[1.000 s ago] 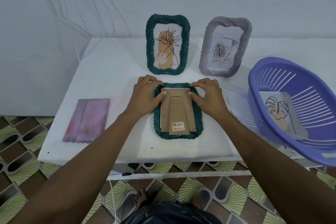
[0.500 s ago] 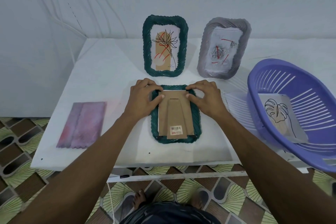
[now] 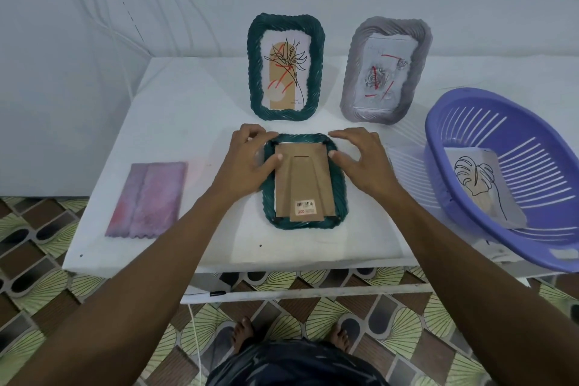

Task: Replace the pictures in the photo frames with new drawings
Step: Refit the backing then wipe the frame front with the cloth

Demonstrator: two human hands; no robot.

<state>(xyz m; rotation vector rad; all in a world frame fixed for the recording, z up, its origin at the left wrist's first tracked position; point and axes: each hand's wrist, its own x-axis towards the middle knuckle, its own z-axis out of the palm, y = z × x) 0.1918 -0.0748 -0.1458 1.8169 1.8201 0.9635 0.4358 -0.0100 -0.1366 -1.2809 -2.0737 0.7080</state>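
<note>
A: Where is the frame being worked on?

B: A green photo frame (image 3: 305, 222) lies face down on the white table (image 3: 175, 122), near its front edge. Its brown cardboard backing (image 3: 304, 178) faces up, with a barcode sticker (image 3: 305, 205) near the backing's lower end.

A: And the hands?

B: The left hand (image 3: 242, 163) rests on the face-down frame's left upper edge, thumb tip pressing the backing's left side. The right hand (image 3: 363, 163) sits at the frame's right upper edge, thumb against the backing's right side, fingers spread and arched over the top corner. Neither hand is clenched or lifting anything; both press flat with open fingers.

A: What lies around that frame?

B: Behind it stands a second green frame (image 3: 286, 67) holding a line drawing of a flower on a tan shape. To the right of that one, a grey frame (image 3: 387, 70) leans back, with a rose picture marked by red strokes. Left of the face-down frame, well apart, lies a pink-purple cloth (image 3: 147, 199). To its right sits a purple slotted basket (image 3: 513, 122), overhanging the table's front edge, with a leaf line drawing (image 3: 482, 185) inside.
</note>
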